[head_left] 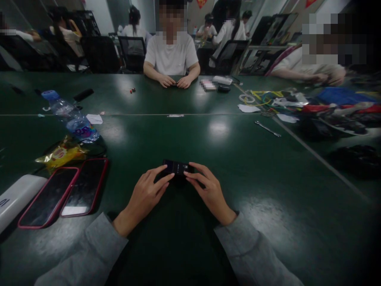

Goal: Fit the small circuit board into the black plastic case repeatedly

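Observation:
Between both hands is a small black box-like object (178,167) with small white markings on its face; its exact kind is unclear. My left hand (145,192) pinches its left end, thumb on the near side and fingers towards the far edge. At the opposite end, my right hand (212,191) grips it the same way. The object sits low over the dark green table (166,137); whether it touches the surface cannot be made out. Its underside is hidden.
Two red-edged phones (86,186), a white power bank (19,194), a yellow snack packet (61,155) and a plastic bottle (70,115) lie left. A wrench (267,128) and tangled cables (268,97) lie right. A person (171,55) sits opposite.

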Demonstrator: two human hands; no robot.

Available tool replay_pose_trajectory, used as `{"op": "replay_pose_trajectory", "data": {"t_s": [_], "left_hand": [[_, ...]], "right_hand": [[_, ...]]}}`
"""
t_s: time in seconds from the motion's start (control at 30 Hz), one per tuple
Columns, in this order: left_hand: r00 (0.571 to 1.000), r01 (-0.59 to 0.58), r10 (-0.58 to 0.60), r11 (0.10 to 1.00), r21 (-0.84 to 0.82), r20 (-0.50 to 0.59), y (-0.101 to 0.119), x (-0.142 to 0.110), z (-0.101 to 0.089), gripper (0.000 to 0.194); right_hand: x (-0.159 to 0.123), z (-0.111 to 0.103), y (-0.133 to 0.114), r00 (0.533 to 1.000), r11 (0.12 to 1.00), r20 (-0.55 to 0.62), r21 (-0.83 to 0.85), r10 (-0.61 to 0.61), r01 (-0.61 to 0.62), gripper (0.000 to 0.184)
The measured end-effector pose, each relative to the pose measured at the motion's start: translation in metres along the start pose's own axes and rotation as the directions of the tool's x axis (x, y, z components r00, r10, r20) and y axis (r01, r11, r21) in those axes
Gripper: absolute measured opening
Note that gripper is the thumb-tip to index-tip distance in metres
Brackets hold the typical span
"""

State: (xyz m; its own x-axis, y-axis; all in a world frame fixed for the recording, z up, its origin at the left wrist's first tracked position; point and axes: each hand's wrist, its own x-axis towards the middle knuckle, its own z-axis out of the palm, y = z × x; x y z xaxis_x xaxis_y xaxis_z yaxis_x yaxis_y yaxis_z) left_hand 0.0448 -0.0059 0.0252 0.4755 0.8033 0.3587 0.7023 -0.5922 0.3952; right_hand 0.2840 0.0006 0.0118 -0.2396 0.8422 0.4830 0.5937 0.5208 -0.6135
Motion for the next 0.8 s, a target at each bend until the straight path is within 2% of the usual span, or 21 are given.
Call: {"op": "replay_pose_trajectory", "data": {"t_s": [0.23, 0.47, 0.53, 0.67, 0.73, 0.8], "left_hand": [[0.997, -0.036, 0.04, 0.997, 0.067, -0.063, 0.0015, 0.0038, 0.0051, 0.05], [0.997, -0.044, 0.048, 0.998, 0.053, -0.068, -0.0003, 0.0026, 0.0056, 0.049], [0.996, -0.015, 0.016, 1.0, 0.009, -0.088, 0.0002, 0.0024, 0.0048, 0.047], [0.981, 0.106, -0.124, 0.987, -0.12, -0.149, 0.0004, 0.0027, 0.0045, 0.049], [0.967, 0.186, -0.212, 0.967, -0.175, -0.14, -0.0018, 0.0026, 0.0057, 0.053], [0.953, 0.255, -0.284, 0.941, -0.223, -0.107, -0.0059, 0.002, 0.0079, 0.055]], "right_hand": [[0.002, 0.0046, 0.0035, 1.0, 1.0, -0.019, -0.012, -0.021, 0.021, 0.02], [0.0047, 0.0009, -0.001, 0.999, 0.997, 0.02, 0.069, 0.041, -0.042, 0.023], [0.0054, 0.0001, -0.0011, 0.998, 0.994, 0.019, 0.087, 0.062, -0.063, 0.031], [0.0056, 0.0019, 0.0023, 0.986, 0.976, 0.013, 0.141, 0.167, -0.167, 0.063], [0.0054, 0.0033, 0.0045, 0.978, 0.966, 0.048, 0.15, 0.204, -0.209, 0.067], [0.0053, 0.004, 0.0059, 0.973, 0.964, 0.077, 0.138, 0.22, -0.229, 0.064]]}}
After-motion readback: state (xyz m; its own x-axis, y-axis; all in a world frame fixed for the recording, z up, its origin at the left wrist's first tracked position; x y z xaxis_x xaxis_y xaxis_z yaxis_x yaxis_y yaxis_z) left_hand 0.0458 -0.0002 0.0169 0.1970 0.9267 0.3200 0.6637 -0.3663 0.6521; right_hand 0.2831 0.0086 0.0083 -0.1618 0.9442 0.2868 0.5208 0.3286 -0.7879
